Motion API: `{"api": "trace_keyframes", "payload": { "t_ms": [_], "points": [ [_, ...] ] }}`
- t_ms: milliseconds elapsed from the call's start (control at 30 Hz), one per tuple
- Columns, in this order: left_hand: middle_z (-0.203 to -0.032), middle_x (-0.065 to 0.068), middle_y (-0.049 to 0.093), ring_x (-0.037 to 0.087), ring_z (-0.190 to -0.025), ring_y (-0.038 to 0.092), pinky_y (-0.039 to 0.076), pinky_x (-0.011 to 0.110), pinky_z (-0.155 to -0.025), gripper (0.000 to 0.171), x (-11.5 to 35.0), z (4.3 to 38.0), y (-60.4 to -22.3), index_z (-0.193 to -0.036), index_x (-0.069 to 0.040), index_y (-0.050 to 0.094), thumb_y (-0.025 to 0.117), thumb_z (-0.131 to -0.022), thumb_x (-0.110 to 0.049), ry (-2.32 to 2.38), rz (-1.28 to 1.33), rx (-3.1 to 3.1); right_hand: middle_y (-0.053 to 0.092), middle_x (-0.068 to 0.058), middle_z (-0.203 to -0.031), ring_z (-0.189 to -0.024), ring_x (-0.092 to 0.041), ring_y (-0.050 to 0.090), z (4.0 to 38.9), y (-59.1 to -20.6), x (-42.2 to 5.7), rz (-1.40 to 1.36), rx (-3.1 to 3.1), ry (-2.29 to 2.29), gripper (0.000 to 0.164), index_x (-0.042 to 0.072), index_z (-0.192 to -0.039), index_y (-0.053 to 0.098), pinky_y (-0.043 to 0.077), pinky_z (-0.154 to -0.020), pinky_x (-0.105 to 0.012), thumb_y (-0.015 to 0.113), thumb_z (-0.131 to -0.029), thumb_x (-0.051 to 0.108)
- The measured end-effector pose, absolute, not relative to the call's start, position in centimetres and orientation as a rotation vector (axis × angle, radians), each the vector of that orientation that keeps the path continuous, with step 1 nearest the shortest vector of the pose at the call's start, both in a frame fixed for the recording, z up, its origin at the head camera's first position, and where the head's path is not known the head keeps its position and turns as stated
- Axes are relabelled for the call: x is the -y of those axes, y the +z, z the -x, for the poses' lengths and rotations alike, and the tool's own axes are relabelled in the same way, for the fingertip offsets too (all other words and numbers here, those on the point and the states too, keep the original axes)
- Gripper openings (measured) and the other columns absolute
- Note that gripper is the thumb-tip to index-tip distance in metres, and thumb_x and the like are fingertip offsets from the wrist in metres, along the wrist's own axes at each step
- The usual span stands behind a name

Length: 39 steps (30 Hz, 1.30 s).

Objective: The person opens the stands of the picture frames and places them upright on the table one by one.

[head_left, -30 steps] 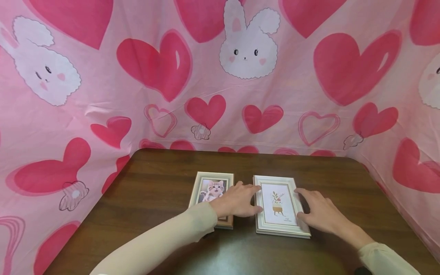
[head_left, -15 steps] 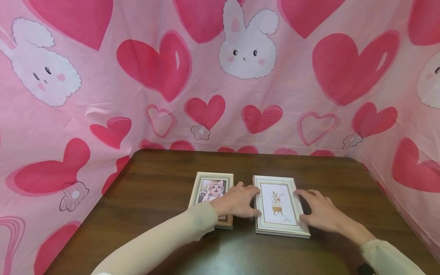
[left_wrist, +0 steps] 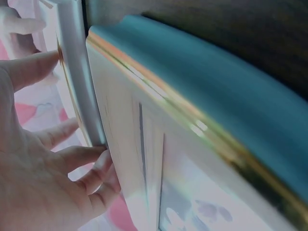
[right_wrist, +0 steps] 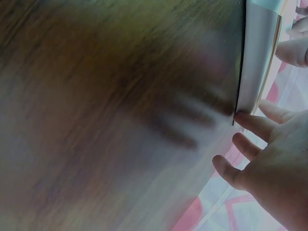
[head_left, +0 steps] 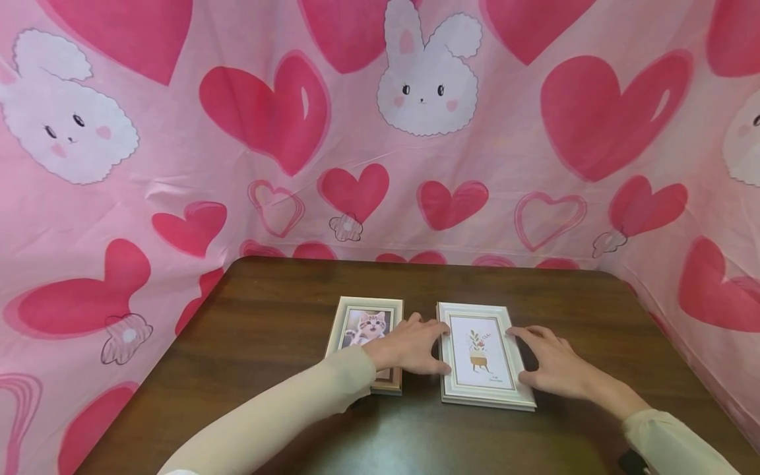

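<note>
A white picture frame (head_left: 519,369) with a potted-plant print lies flat, face up, right of the table's middle. On its left edge rest the thumb and fingertips of my left hand (head_left: 412,346). My right hand (head_left: 555,363) touches the opposite long edge, thumb and fingers spread along it. Beneath my left wrist and forearm lies a second picture frame (head_left: 341,323) showing a kitten, partly hidden. The left wrist view has this kitten frame (left_wrist: 211,130) close up, with the fingers beside the white frame (left_wrist: 79,62). In the right wrist view, fingertips meet the white frame's side (right_wrist: 257,53).
The dark brown wooden table (head_left: 285,277) has a rounded far edge. Pink cloth (head_left: 356,145) printed with hearts and rabbits hangs behind it and along both sides. A narrow gap separates the two frames.
The right hand's thumb has slid slightly along the white frame's edge since a second ago. Both frames and the left hand stay almost in place.
</note>
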<state>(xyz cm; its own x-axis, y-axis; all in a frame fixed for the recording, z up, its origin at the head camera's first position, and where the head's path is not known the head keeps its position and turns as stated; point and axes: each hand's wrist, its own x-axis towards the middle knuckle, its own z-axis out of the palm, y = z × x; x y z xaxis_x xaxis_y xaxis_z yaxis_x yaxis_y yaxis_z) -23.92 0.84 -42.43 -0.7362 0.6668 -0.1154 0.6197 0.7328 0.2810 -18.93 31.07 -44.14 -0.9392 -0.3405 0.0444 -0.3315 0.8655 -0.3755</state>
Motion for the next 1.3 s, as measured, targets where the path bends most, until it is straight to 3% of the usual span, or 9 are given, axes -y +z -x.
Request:
{"api": "trace_keyframes", "payload": {
  "t_ms": [500, 667, 933, 1300],
  "points": [
    [-0.141, -0.007, 0.064, 0.016, -0.103, 0.047, 0.043, 0.028, -0.081, 0.076, -0.63, 24.30, -42.23, -0.148, -0.021, 0.058, 0.082, -0.085, -0.055, 0.387, -0.984, -2.704, 0.056, -0.028, -0.137, -0.129, -0.054, 0.045, 18.97, -43.76, -31.55, 0.563, -2.966, -0.627, 0.081, 0.006, -0.144, 0.054, 0.038, -0.093, -0.079, 0.086, -0.073, 0.028],
    [-0.139, -0.007, 0.065, 0.017, -0.104, 0.047, 0.043, 0.028, -0.081, 0.076, -0.64, 24.46, -42.41, -0.148, -0.022, 0.058, 0.083, -0.084, -0.055, 0.403, -0.966, -2.696, 0.059, -0.024, -0.133, -0.125, -0.050, 0.047, 19.03, -43.58, -31.66, 0.542, -2.955, -0.608, 0.084, 0.008, -0.146, 0.053, 0.039, -0.092, -0.076, 0.087, -0.073, 0.032],
    [-0.150, -0.004, 0.056, 0.018, -0.107, 0.048, 0.044, 0.030, -0.086, 0.076, -0.60, 24.47, -42.42, -0.148, -0.022, 0.057, 0.082, -0.085, -0.055, 0.390, -0.983, -2.684, 0.063, -0.017, -0.126, -0.120, -0.043, 0.048, 19.08, -43.62, -31.57, 0.539, -2.956, -0.604, 0.085, 0.010, -0.145, 0.055, 0.036, -0.092, -0.070, 0.088, -0.071, 0.034],
    [-0.137, -0.008, 0.063, 0.016, -0.104, 0.046, 0.043, 0.030, -0.084, 0.074, -0.57, 24.67, -42.83, -0.144, -0.025, 0.058, 0.086, -0.082, -0.054, 0.479, -0.915, -2.674, 0.058, -0.020, -0.126, -0.118, -0.044, 0.048, 19.39, -43.72, -31.92, 0.532, -2.934, -0.609, 0.088, 0.012, -0.146, 0.053, 0.040, -0.089, -0.071, 0.089, -0.070, 0.037]
  ]
}}
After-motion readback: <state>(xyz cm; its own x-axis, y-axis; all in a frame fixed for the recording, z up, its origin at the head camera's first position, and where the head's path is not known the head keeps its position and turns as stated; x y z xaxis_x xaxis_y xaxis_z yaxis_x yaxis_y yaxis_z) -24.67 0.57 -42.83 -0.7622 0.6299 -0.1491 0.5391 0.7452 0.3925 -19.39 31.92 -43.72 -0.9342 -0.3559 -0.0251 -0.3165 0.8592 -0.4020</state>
